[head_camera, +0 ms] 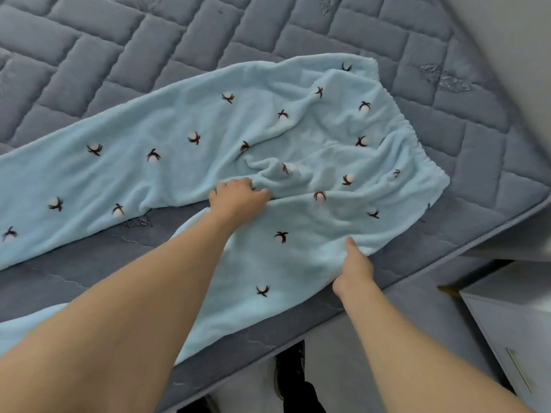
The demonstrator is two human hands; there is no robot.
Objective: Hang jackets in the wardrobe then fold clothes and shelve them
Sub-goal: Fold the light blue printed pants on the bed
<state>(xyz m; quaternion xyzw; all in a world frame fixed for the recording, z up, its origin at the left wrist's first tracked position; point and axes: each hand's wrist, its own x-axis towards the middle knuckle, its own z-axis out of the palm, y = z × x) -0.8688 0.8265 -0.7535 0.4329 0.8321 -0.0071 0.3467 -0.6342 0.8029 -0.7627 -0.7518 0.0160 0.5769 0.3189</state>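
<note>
Two hands work the pyjama trousers [208,138] on the mattress [89,55] — folding step. Left hand [238,198] clutches the crotch; right hand [354,269] pinches the near edge. Next, we bring one leg over the other.

Your left hand [237,198] buries its fingertips in a bunched fold of the light blue pyjama trousers [185,144], so you cannot see them. Your right hand [354,269] hides its fingers under the trousers' edge, thumb on top. Both legs run off the left edge. The white cabinet [512,329] is cut by the right edge. Dark shapes below the mattress [89,55], possibly shoes, are cropped.
</note>
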